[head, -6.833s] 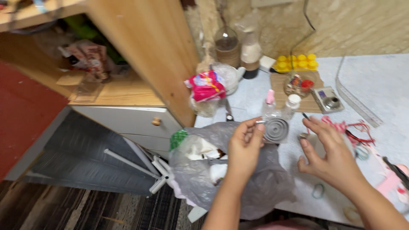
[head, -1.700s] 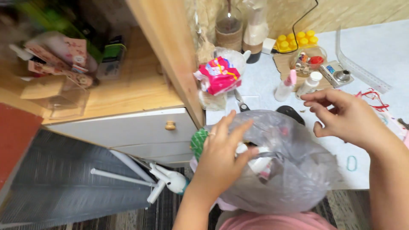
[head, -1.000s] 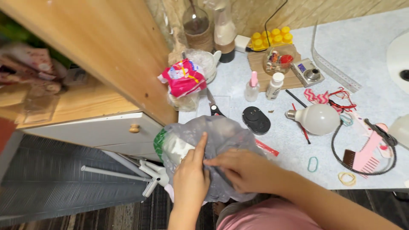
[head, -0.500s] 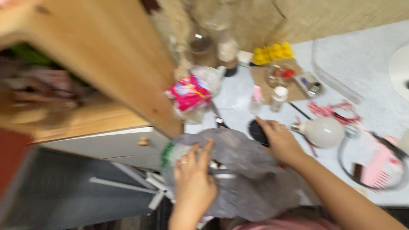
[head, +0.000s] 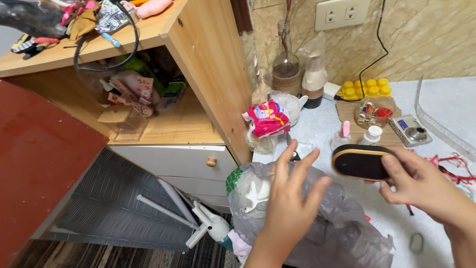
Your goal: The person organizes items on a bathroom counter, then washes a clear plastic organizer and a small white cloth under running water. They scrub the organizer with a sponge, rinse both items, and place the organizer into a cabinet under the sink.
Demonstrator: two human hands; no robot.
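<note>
Held thing: a flat oval black case with a tan rim (head: 361, 162), lifted clear of the bench (head: 446, 106) and hovering just above and to the right of the bag's mouth.
Bag: a grey translucent plastic bag (head: 322, 218) at the near edge of the bench, bulging, with white and green items showing through its left side.
Step in hand: judged from how things lie, the case is being carried toward the bag while the bag is steadied.
Next move calls for: a wider bag mouth and the case tilted down over it; the film looks slack, so it may fold shut.
Right hand (head: 421, 186): clamped on the case, thumb on the near edge, fingers curled behind its right end.
Left hand (head: 292, 198): spread, fingers loose and apart, palm resting on top of the bag; it grips nothing that can be seen.
Just behind the case: two small white bottles, one with a pink cap (head: 342, 136), and a round clear dish of small items (head: 374, 110).
Further right: a small silver camera (head: 410, 130), a clear ruler (head: 439, 124) and red cord (head: 453, 166).
Back of bench: a yellow egg-shaped tray (head: 364, 88), a glass bottle (head: 286, 69), a pink and white packet (head: 267, 119).
Left side: a wooden shelf unit (head: 213, 64) with clutter, a white drawer (head: 173, 161) below.
</note>
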